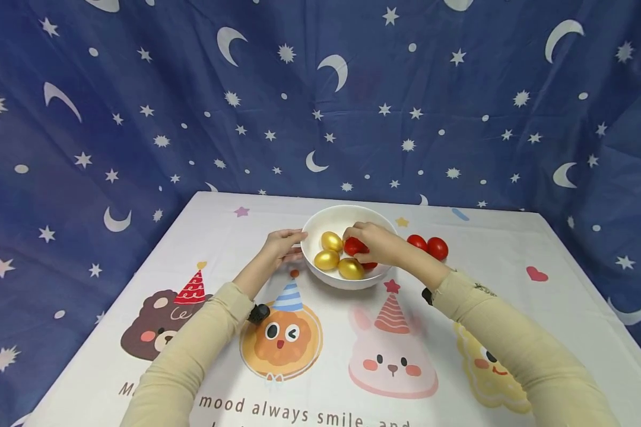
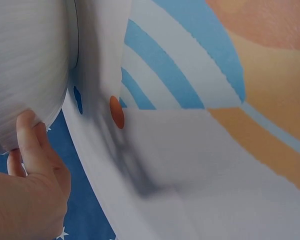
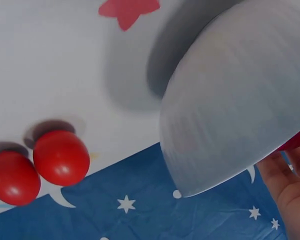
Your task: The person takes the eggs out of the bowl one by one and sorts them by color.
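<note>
A white bowl [image 1: 347,283] stands at the back middle of the table, holding several shiny gold eggs [image 1: 326,260] and red eggs. My left hand [image 1: 285,245] holds the bowl's left side, thumb at the rim and fingers against the outer wall; the left wrist view shows those fingertips on the bowl. Reaching in over the right rim, my right hand [image 1: 376,242] grips a red egg [image 1: 354,246] with thumb and fingers. Below that hand another red egg [image 1: 370,265] is partly hidden. In the right wrist view, the bowl wall covers most of the gripped egg.
Two more red eggs [image 1: 437,248] lie side by side on the table, right of the bowl and beyond my right forearm. A white cloth [image 1: 310,391] printed with cartoon figures covers the table. Behind the far edge hangs a dark blue star-and-moon curtain [image 1: 278,148].
</note>
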Demonstrator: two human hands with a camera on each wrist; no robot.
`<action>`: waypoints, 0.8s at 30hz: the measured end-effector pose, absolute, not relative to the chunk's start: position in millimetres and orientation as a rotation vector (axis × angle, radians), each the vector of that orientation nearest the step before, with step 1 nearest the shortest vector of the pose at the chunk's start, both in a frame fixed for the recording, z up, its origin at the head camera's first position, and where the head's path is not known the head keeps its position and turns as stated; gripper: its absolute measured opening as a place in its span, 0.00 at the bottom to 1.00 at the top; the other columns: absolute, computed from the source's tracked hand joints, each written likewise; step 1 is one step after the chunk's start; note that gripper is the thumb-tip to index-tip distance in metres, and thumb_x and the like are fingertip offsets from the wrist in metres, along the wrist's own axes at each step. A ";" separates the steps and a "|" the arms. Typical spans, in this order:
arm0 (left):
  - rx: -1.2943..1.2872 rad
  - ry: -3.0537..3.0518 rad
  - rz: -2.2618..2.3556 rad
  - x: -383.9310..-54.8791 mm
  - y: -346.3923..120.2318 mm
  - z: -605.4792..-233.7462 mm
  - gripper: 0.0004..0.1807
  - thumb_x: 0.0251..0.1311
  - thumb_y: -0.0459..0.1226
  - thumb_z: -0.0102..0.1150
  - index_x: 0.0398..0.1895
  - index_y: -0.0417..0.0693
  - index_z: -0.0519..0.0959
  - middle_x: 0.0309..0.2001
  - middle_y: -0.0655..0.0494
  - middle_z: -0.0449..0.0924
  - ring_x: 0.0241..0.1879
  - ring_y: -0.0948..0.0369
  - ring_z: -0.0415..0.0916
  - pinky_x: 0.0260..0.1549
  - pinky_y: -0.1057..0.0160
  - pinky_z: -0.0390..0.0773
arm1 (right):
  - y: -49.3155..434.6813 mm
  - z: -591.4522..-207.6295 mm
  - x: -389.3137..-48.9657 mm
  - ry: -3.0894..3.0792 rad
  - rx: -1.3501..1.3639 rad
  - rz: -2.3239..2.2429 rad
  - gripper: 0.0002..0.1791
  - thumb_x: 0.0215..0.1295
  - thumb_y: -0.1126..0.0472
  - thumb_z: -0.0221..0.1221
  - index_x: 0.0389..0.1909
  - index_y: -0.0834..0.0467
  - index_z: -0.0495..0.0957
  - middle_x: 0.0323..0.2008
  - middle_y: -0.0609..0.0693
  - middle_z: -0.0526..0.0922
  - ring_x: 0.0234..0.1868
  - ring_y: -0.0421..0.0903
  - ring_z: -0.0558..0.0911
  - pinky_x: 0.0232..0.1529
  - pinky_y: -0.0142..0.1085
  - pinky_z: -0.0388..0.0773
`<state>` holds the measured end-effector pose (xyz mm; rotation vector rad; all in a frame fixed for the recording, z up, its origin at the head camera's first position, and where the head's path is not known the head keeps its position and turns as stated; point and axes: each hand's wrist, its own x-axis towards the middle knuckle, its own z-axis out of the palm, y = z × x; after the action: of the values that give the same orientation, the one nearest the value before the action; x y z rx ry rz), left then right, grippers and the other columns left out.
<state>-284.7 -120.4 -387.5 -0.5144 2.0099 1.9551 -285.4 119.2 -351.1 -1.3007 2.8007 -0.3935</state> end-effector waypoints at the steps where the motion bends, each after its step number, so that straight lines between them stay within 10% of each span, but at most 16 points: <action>1: -0.517 2.012 1.955 -284.7 -120.7 -388.0 0.23 0.61 0.40 0.60 0.60 0.46 0.74 0.57 0.42 0.75 0.30 0.63 0.79 0.34 0.70 0.86 | 119.6 -351.3 -283.8 2.805 -1.313 -0.407 0.18 0.53 0.67 0.66 0.46 0.60 0.77 0.41 0.54 0.81 0.44 0.50 0.79 0.51 0.41 0.83; 24: -0.490 2.010 1.945 -283.1 -121.4 -389.1 0.23 0.63 0.41 0.58 0.61 0.46 0.72 0.59 0.43 0.74 0.32 0.64 0.79 0.34 0.71 0.86 | 131.5 -345.7 -242.6 2.896 -1.129 -0.567 0.21 0.53 0.65 0.67 0.50 0.62 0.77 0.46 0.55 0.82 0.47 0.50 0.79 0.48 0.39 0.85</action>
<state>-283.1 -121.4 -389.1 -0.4902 2.0098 1.9450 -242.6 131.5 -345.7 -1.1293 2.8955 -0.5674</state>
